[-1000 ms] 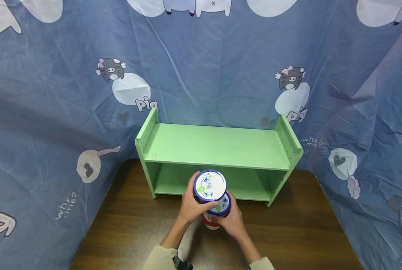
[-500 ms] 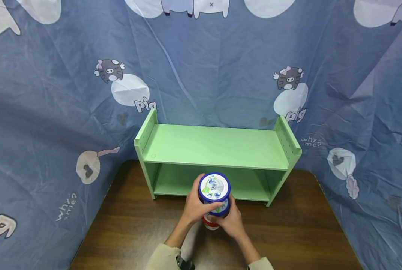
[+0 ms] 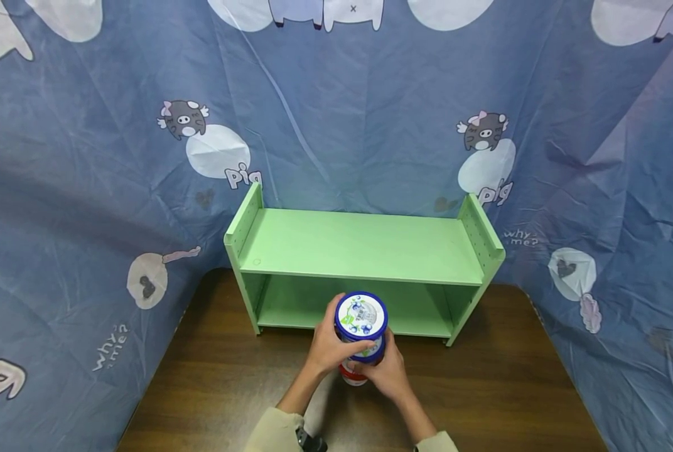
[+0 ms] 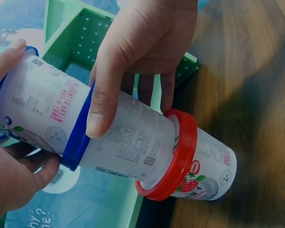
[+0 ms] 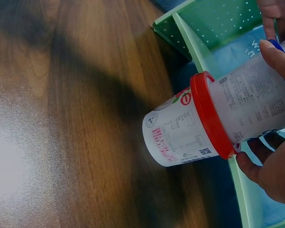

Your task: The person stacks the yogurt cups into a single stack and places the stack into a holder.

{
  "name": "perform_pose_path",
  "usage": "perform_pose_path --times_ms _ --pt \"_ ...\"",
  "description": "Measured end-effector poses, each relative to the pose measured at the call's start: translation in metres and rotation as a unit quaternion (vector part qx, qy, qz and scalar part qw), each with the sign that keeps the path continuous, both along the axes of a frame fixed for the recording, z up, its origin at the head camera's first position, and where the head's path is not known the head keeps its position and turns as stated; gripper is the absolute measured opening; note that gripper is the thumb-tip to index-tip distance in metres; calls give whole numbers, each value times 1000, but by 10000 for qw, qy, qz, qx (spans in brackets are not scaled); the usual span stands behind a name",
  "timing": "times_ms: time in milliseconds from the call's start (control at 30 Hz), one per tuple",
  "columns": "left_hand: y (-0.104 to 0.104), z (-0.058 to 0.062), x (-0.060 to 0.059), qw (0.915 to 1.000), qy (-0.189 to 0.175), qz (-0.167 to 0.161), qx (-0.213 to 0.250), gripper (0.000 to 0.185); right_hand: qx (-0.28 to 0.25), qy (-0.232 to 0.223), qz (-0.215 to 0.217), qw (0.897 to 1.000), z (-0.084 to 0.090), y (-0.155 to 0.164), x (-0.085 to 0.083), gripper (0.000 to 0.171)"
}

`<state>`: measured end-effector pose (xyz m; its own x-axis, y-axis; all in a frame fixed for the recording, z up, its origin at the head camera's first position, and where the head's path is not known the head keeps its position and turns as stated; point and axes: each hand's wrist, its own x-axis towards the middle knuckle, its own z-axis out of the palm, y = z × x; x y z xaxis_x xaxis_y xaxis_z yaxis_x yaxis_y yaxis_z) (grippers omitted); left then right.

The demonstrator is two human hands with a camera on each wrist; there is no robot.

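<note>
Three paper yogurt-style tubs stand stacked one on another over the table. The top blue-lidded tub, its lid printed with blueberries, is held by my left hand, thumb across the near side. Beneath it, my right hand grips the middle blue-lidded tub, with the thumb at its lid in the left wrist view. At the bottom is a red-lidded tub with strawberry print, the middle tub's base right at its red lid. In the head view the upper tubs hide most of the lower ones.
A green two-level shelf stands just behind the stack. The brown wooden table spreads out to both sides. A blue curtain with pig prints surrounds the table's back and sides.
My left hand has moved the top tub right and slightly toward me, so that it now lines up over the middle tub. My right hand has stayed almost in place.
</note>
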<state>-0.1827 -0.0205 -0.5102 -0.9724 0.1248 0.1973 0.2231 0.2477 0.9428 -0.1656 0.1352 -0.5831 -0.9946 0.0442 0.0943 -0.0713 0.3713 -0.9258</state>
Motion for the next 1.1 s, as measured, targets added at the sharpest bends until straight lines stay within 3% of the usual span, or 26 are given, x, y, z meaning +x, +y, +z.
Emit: perform_pose_path --times_ms 500,1100 --pt "0 -2 -2 9995 -257 -177 -107 106 -76 9 56 10000 -1 0 -1 104" --pt "-5 1 -1 9989 -225 -57 -412 121 -49 -65 214 9997 3 4 2 116"
